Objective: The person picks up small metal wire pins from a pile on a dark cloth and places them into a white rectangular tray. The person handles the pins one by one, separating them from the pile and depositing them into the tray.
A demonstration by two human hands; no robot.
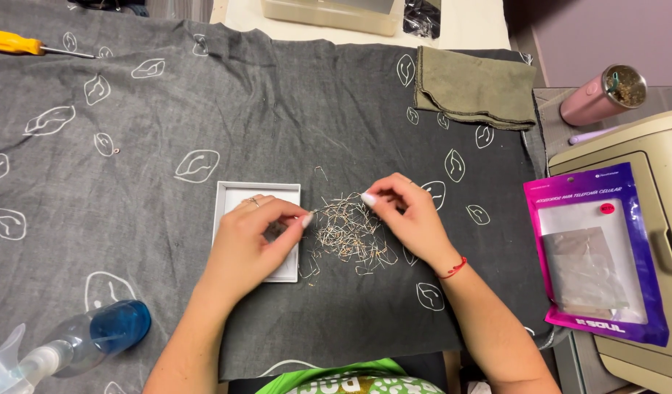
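Looking down from my head camera, my left hand (259, 237) rests over the right half of a shallow white tray (234, 195), thumb and forefinger pinched together on what looks like one thin wire hook at the left edge of the pile; it is too fine to be sure the pinch really has it. My right hand (409, 211) sits just across from it, fingertips (370, 198) closed in a pinch at the upper right edge of the same pile of small metal hooks (348, 233), which lies loose on the grey patterned cloth (204, 109) between my two hands, touching neither the tray nor anything else. I judge that I am in the sorting step, teasing single hooks out of the tangle, with most of the pile not yet picked through. The next move calls for a light, steady pull so one hook comes free without dragging its neighbours, then a short carry to the tray under my left palm. Well away from my grip, a folded olive rag (476, 89) lies up beyond my right hand, a purple packet (597, 255) far out to its right, a blue spray bottle (95, 335) below my left wrist, and a yellow screwdriver (15, 44) far up to the left.
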